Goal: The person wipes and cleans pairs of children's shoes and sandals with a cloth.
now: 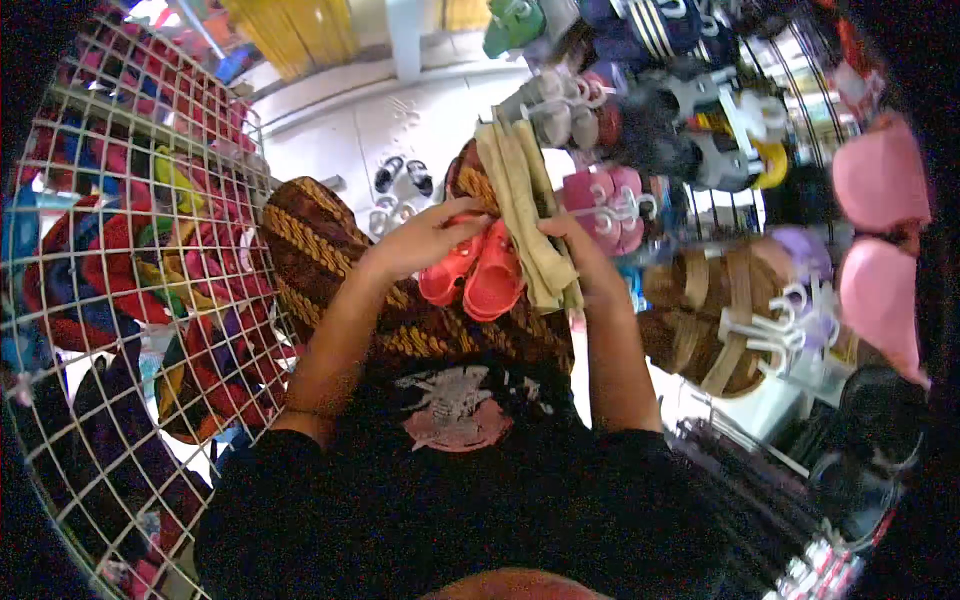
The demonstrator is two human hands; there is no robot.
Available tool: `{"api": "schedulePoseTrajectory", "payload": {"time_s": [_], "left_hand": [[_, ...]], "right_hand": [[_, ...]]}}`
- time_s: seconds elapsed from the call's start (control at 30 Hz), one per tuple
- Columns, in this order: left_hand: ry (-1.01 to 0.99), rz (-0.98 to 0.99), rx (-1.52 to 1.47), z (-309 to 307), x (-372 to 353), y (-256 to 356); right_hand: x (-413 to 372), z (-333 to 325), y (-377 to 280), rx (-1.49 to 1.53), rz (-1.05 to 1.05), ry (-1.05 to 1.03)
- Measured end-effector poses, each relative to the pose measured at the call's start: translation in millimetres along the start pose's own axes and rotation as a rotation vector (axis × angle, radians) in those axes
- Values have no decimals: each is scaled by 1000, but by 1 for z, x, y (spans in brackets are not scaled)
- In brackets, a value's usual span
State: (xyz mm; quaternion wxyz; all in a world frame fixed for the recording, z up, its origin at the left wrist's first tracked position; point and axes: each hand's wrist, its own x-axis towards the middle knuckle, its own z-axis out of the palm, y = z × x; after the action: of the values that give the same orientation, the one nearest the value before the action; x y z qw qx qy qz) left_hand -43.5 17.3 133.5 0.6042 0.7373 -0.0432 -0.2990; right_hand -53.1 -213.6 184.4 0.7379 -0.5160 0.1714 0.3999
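A pair of red clogs rests over my patterned brown lap, toes toward me. My left hand reaches across from the left, its fingers curled over the upper end of the clogs. Beside them, on the right, a folded khaki bundle, cloth-like with long creases, stands slanted and overlaps the right clog's edge. My right hand closes on the bundle's right side, its thumb over the near face and its other fingers hidden behind.
A white wire grid with colourful items behind it rises at left. Racks on the right hold maroon sandals, brown sandals and pink moulded pieces close by. Black sandals lie on the tiled floor ahead.
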Motion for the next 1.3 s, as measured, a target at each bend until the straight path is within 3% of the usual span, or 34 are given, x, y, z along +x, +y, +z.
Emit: {"api": "schedulePoseTrajectory", "payload": {"time_s": [0.1, 0.17, 0.27, 0.3, 0.37, 0.53, 0.67, 0.7, 0.77, 0.8, 0.83, 0.93, 1.03, 1.13, 1.3], "left_hand": [[-228, 145, 92, 28, 4, -29], [-176, 226, 277, 42, 14, -56], [-104, 248, 436, 51, -5, -35], [-82, 221, 524, 53, -14, -19], [-24, 180, 615, 60, -22, -7], [105, 308, 774, 76, -24, -12], [137, 323, 816, 83, -25, -13], [180, 358, 806, 86, -22, -18], [263, 424, 783, 94, -16, -29], [250, 369, 799, 96, -18, -27], [239, 319, 818, 95, -19, -23], [225, 306, 807, 94, -20, -21], [233, 395, 848, 92, -16, -25], [236, 438, 851, 95, -13, -32], [204, 420, 784, 94, -13, -30]], "right_hand": [[-27, -10, 33, -303, -64, 124], [-33, -24, 55, -637, -176, 187], [-61, -28, 65, -489, -119, 275], [-67, -35, 74, -562, -139, 385], [-78, -38, 71, -577, -100, 393], [-93, -42, 85, -458, -123, 601], [-93, -31, 96, -899, -490, 710], [-92, -28, 91, -1110, -538, 632], [-85, -18, 82, -1207, -397, 553], [-83, -15, 80, -1254, -326, 514], [-80, -22, 92, -1325, -392, 557], [-102, -27, 91, -1226, -229, 460], [-103, -26, 90, -1268, -207, 513], [-77, -26, 84, -1396, -481, 616], [-100, -31, 86, -1300, -323, 532]]}}
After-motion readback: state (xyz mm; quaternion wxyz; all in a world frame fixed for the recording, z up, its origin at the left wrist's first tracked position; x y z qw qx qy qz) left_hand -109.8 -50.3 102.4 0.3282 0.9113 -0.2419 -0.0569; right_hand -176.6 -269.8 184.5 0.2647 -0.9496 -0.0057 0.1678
